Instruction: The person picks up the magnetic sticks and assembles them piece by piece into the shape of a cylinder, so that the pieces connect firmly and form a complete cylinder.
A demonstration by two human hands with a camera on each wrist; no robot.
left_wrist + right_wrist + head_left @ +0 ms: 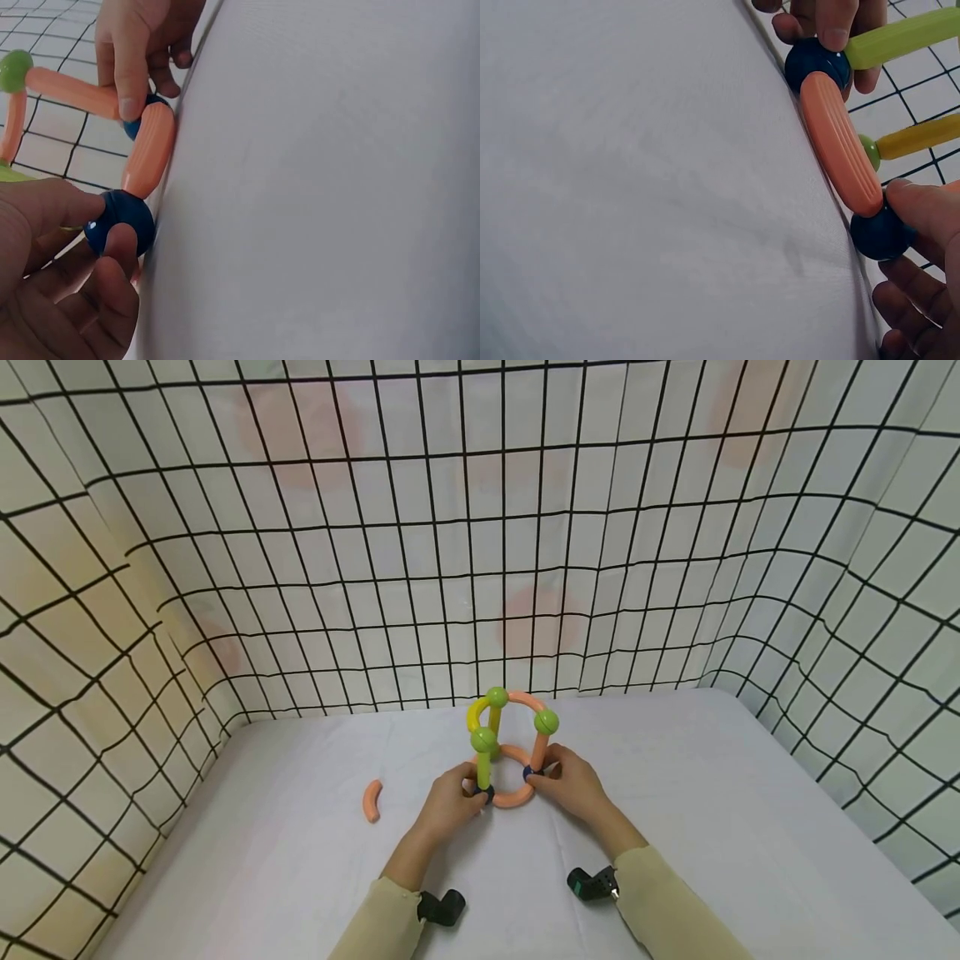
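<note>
A ball-and-rod toy frame stands on the cloth. Its lower ring has curved orange rods (pixel 513 797), and three green balls (pixel 483 740) sit at upper corners. My left hand (pixel 450 802) pinches a dark blue ball (pixel 120 221) at the frame's near left, below a straight lime-green rod (pixel 483 770). At the right, my right hand (pixel 573 783) holds another dark blue ball (pixel 881 234) between thumb and fingers, under an upright orange rod (pixel 539 751). One curved orange rod (pixel 840 142) joins both blue balls. A curved yellow rod (pixel 474 713) lies along the top left.
A loose curved orange rod (pixel 372 801) lies on the white cloth (pixel 285 860), left of the frame. Black grid netting (pixel 420 527) over pale walls encloses the back and both sides. Each wrist carries a small black camera (pixel 442 907).
</note>
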